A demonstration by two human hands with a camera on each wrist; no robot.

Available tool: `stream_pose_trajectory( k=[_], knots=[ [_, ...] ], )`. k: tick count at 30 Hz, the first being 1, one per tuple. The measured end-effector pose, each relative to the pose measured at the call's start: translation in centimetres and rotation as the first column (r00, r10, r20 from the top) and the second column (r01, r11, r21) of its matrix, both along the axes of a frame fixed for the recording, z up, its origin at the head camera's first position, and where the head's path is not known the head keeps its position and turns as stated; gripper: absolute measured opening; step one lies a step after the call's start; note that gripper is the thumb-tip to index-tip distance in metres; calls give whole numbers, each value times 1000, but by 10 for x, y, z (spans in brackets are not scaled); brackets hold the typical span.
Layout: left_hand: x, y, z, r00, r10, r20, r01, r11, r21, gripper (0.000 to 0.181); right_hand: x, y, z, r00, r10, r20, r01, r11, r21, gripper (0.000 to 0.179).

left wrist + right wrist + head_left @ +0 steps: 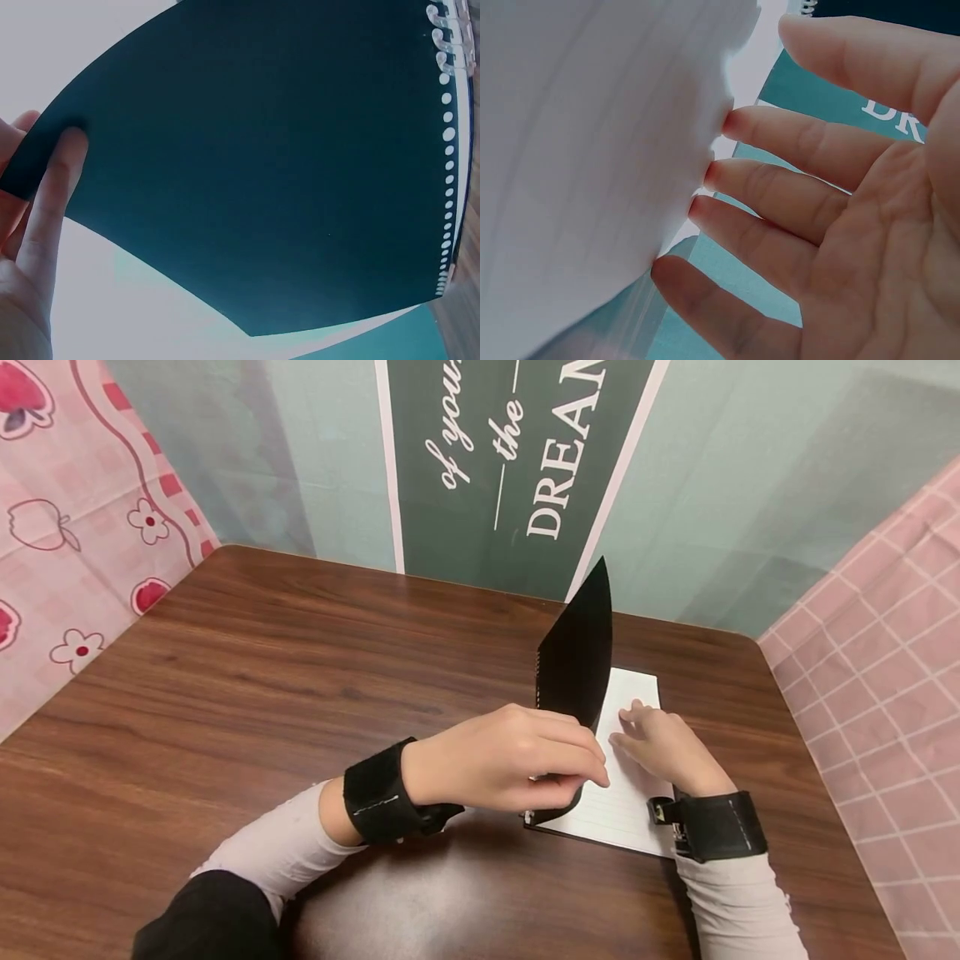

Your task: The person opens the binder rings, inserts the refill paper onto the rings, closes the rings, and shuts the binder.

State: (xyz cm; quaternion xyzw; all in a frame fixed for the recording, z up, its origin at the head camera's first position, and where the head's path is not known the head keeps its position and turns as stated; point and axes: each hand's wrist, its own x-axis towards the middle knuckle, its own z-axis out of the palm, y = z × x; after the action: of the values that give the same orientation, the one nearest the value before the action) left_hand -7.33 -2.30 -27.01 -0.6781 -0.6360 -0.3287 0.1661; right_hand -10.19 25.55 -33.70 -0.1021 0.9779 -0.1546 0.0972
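Observation:
A ring-bound notebook (626, 814) lies on the table with a white lined page facing up. Its black cover (579, 639) stands raised and bent along the left side. My left hand (517, 758) pinches the cover's edge between its fingers, which shows in the left wrist view, where the cover (262, 172) fills most of the picture. Clear rings (444, 37) and a row of punched holes run along its bound side. My right hand (667, 747) reaches over the page from the right; in the right wrist view its spread fingertips touch the white page (592, 150).
The brown wood-grain table (247, 693) extends to the left of the notebook. Behind it hangs a green cloth (495, 510) with white lettering. Pink patterned cloth (67, 527) borders the left side, and pink checked cloth (892, 693) the right.

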Motion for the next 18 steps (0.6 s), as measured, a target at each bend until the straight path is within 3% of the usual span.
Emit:
stream_pose_trajectory(
  k=[18],
  knots=[
    [-3, 19, -2, 999, -47, 19, 48, 998, -46, 25, 0, 4, 4, 1000, 12, -26, -14, 998, -53, 50]
  ],
)
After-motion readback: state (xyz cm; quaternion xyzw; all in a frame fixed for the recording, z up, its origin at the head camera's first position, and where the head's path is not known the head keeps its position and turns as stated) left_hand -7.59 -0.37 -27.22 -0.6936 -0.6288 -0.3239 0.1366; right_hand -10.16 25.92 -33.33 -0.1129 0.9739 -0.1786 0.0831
